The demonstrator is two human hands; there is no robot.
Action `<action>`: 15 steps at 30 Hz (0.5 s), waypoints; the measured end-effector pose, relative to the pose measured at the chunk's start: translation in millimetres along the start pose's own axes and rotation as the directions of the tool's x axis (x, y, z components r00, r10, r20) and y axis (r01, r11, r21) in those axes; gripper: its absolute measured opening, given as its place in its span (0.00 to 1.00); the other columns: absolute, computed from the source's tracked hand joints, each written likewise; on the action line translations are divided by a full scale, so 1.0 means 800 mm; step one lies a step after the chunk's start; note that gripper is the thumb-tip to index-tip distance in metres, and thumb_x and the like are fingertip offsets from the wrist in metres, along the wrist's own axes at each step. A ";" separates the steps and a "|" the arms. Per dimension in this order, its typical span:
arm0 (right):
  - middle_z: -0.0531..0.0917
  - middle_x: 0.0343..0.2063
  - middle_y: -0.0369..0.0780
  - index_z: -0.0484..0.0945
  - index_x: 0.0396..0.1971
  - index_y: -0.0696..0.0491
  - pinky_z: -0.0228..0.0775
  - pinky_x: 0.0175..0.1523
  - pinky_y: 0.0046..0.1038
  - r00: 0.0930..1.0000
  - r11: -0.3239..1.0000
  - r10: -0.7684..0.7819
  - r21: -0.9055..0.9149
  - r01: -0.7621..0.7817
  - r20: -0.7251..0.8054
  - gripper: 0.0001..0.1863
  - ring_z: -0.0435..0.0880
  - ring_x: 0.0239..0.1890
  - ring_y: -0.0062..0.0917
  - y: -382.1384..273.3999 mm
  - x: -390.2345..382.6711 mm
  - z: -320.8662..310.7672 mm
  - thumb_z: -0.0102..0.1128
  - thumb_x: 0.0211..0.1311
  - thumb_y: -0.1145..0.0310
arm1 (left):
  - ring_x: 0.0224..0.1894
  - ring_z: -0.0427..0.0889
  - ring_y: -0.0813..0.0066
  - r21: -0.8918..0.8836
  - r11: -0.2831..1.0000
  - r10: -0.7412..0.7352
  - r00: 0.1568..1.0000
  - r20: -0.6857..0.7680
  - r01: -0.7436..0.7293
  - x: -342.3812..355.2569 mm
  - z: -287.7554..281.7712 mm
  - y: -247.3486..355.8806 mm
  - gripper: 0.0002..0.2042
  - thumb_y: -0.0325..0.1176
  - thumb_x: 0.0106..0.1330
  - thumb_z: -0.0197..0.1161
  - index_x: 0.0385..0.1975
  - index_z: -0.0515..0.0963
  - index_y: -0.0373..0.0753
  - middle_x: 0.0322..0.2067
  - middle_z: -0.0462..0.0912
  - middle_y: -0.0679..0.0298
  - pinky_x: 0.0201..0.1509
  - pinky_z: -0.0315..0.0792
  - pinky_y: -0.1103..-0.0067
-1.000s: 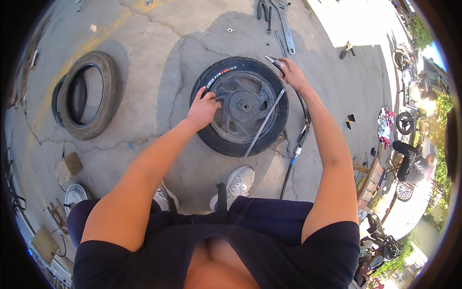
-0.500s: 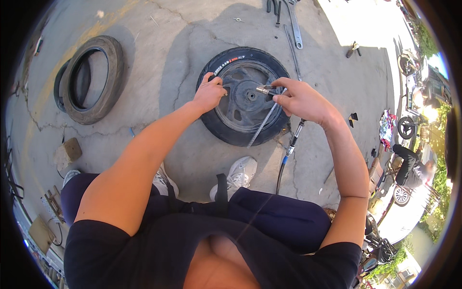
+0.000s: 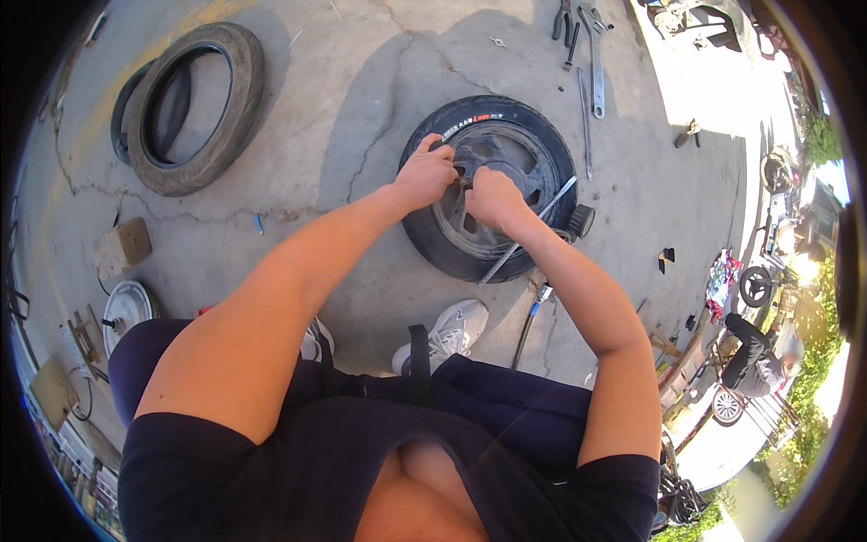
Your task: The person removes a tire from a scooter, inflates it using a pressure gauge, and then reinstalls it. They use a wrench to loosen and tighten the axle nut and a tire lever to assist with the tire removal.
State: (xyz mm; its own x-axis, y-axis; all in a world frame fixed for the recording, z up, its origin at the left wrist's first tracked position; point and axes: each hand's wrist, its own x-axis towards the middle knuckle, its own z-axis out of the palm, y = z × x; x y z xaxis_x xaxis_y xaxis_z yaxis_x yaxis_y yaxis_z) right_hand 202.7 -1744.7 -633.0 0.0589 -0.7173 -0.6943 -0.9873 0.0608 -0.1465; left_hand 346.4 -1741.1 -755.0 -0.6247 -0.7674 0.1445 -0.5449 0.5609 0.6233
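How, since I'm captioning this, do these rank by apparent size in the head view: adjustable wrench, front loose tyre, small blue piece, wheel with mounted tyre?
1. Wheel with mounted tyre
2. Front loose tyre
3. Adjustable wrench
4. Small blue piece

Wheel [image 3: 524, 172]: dull grey metal, scuffed. Mounted tyre [image 3: 423, 228]: black rubber, smooth, low sheen. Bar [image 3: 557, 198]: shiny metal. Loose tyres [image 3: 246, 86], view's ten o'clock: matt, dusty-looking rubber. Wrench [image 3: 597, 77], one o'clock: bright metal. Ground [image 3: 632, 181]: rough, cracked concrete.
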 end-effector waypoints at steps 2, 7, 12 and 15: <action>0.83 0.41 0.55 0.80 0.39 0.65 0.77 0.50 0.40 1.000 1.000 -0.010 -0.020 0.011 0.021 0.15 0.84 0.46 0.46 -0.002 0.004 0.000 0.58 0.53 0.71 | 0.47 0.74 0.77 0.011 1.000 -0.001 1.000 0.002 0.001 0.001 0.002 -0.001 0.04 0.27 0.49 0.62 0.20 0.83 0.44 0.23 0.80 0.70 0.71 0.50 0.62; 0.83 0.40 0.55 0.81 0.38 0.63 0.77 0.49 0.40 0.998 0.998 -0.014 -0.065 0.017 0.056 0.15 0.84 0.45 0.46 -0.003 0.011 -0.001 0.57 0.53 0.70 | 0.47 0.74 0.77 0.015 1.000 -0.008 1.000 0.007 0.008 0.002 -0.001 0.002 0.03 0.28 0.49 0.63 0.19 0.83 0.44 0.23 0.80 0.70 0.72 0.49 0.62; 0.84 0.38 0.55 0.82 0.35 0.63 0.76 0.49 0.42 0.999 1.000 -0.015 0.008 0.015 0.051 0.14 0.84 0.44 0.47 -0.005 0.020 0.007 0.56 0.53 0.69 | 0.46 0.74 0.76 0.029 0.999 -0.023 0.999 0.029 0.023 0.003 -0.003 0.005 0.03 0.30 0.48 0.64 0.18 0.83 0.43 0.23 0.81 0.69 0.71 0.49 0.61; 0.84 0.38 0.55 0.82 0.35 0.63 0.76 0.49 0.42 0.999 0.998 -0.032 0.058 0.032 0.009 0.14 0.84 0.44 0.47 -0.009 0.016 0.010 0.56 0.53 0.69 | 0.45 0.74 0.75 0.017 0.999 -0.038 0.997 0.072 0.037 0.007 -0.012 0.009 0.04 0.33 0.49 0.63 0.18 0.83 0.43 0.22 0.80 0.69 0.71 0.49 0.60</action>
State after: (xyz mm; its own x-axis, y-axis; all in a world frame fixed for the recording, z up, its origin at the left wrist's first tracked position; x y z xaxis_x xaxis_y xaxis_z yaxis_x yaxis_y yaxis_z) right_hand 212.0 -1748.8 -646.4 0.0919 -0.7125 -0.6956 -0.9748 0.0781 -0.2088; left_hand 344.2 -1744.3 -742.6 -0.6419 -0.7641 0.0649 -0.5771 0.5371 0.6152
